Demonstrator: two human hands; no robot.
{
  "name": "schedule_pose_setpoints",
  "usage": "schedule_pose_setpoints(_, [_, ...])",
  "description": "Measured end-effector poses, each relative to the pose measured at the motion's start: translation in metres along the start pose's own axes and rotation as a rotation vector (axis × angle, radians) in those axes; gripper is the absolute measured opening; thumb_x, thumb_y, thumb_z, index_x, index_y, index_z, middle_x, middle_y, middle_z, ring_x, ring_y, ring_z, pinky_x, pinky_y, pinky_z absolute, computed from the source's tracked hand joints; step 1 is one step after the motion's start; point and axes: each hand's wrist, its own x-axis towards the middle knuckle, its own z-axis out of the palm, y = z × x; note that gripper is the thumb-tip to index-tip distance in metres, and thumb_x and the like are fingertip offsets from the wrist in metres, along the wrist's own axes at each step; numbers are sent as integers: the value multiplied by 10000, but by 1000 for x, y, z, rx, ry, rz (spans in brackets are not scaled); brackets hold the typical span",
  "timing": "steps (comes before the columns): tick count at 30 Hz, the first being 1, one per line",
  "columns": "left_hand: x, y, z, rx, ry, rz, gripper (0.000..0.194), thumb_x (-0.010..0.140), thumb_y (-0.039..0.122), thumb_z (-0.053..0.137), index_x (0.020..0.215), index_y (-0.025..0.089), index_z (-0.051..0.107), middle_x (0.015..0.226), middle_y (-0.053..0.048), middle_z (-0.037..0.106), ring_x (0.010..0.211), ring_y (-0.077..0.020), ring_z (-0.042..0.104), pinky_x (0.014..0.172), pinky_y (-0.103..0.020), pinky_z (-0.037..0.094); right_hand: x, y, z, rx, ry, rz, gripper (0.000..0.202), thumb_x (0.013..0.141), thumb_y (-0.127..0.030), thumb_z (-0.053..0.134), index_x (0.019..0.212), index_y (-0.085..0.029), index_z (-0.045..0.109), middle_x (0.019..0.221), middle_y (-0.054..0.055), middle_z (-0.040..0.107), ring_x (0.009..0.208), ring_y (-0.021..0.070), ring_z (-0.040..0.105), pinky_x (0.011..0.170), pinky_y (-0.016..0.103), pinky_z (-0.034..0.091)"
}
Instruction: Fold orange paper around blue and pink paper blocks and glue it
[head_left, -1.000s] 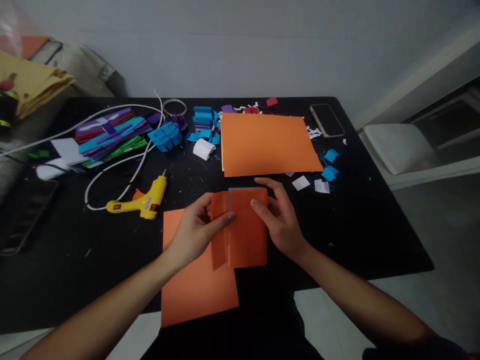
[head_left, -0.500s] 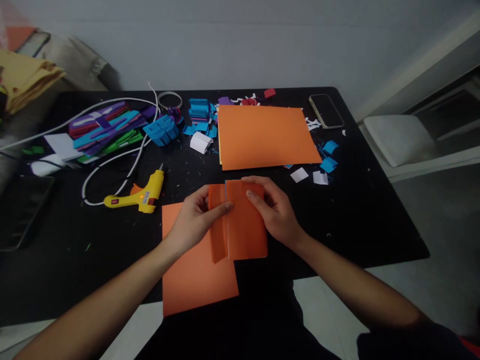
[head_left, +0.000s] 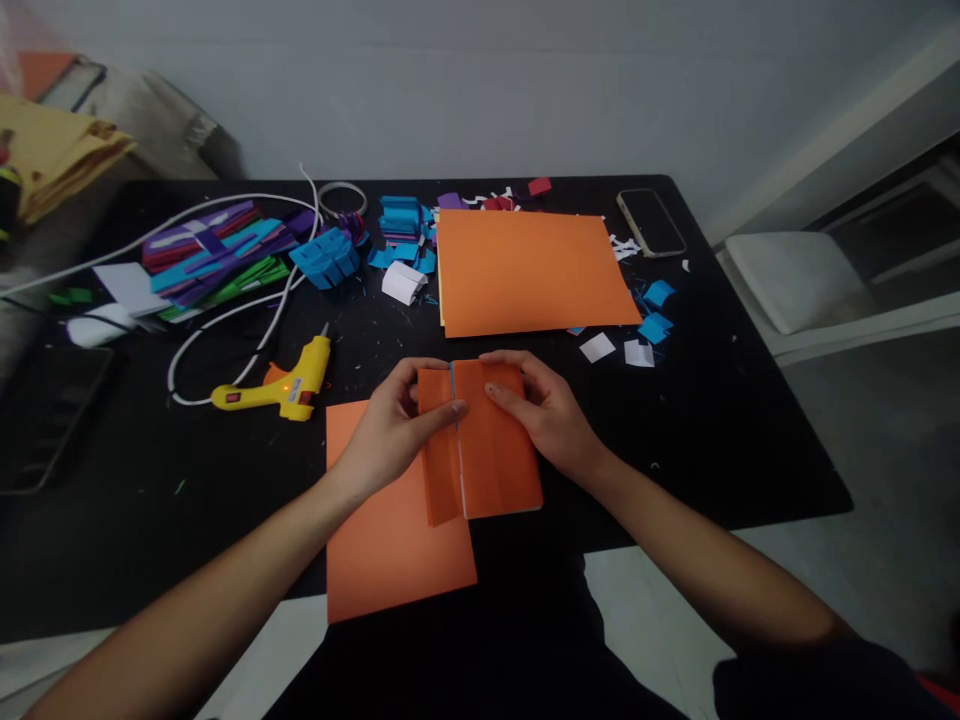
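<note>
Between my two hands is a piece of folded orange paper (head_left: 501,450) with a thin blue and white edge line running down it. My left hand (head_left: 405,420) grips its left part, thumb on top near the line and the other fingers behind. My right hand (head_left: 547,412) pinches the upper right part, thumb on the face and fingers over the top edge. Under the left side lies a flat orange sheet (head_left: 397,560) on the black table. What is behind the folded paper is hidden.
A yellow glue gun (head_left: 281,385) with a lit light lies left, its white cable (head_left: 176,350) looping around. Larger orange sheets (head_left: 532,270) lie ahead, with blue paper scraps (head_left: 656,327) nearby. Bundled coloured strips (head_left: 217,255) sit back left; a phone (head_left: 651,222) lies back right.
The lower right of the folded paper has swung slightly to the right, and more of the blue edge line shows. Both hands keep their hold.
</note>
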Motion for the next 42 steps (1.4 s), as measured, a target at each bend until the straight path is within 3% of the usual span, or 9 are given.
schedule_pose_setpoints(4, [0,1,0,-8,-21,-4,551,782,290,877,1245,262,580,818,1,757,732,-222,748,651,-339,611,0,0,0,18,3,52,271,899,-364,750,1156,-289,714,1257,39,722,1140,244,690,1005,424,570])
schedule_pose_setpoints(8, [0,2,0,3,-47,27,531,808,292,850,1279,268,608,861,-6,761,806,-238,756,715,-368,618,0,2,0,43,-2,84,299,888,-378,761,1169,-291,709,1226,39,740,1103,244,708,965,421,594])
schedule_pose_setpoints(20, [-1,1,2,61,-6,60,477,795,295,861,1220,240,651,868,-8,743,766,-194,720,676,-313,591,-1,2,1,64,20,84,289,891,-357,751,1169,-286,717,1281,44,727,1171,254,691,1025,442,577])
schedule_pose_setpoints(33, [-2,0,3,114,10,117,467,812,298,851,1223,235,639,948,-14,755,837,-199,740,758,-353,638,-3,-1,2,111,-3,96,335,923,-370,728,1246,-305,666,1364,41,680,1240,266,658,1076,457,551])
schedule_pose_setpoints(38, [-4,-6,4,121,28,188,444,833,293,838,1224,249,632,1069,-38,762,922,-219,762,803,-394,665,-6,-2,6,278,38,221,609,873,-408,799,1393,-357,485,1129,24,767,1047,263,742,943,458,618])
schedule_pose_setpoints(42, [-6,-11,5,189,98,289,444,834,296,848,1227,259,643,1112,-55,737,963,-225,749,794,-379,665,-6,-1,7,338,30,289,428,855,-496,812,1179,-287,626,1079,42,780,980,257,753,873,421,629])
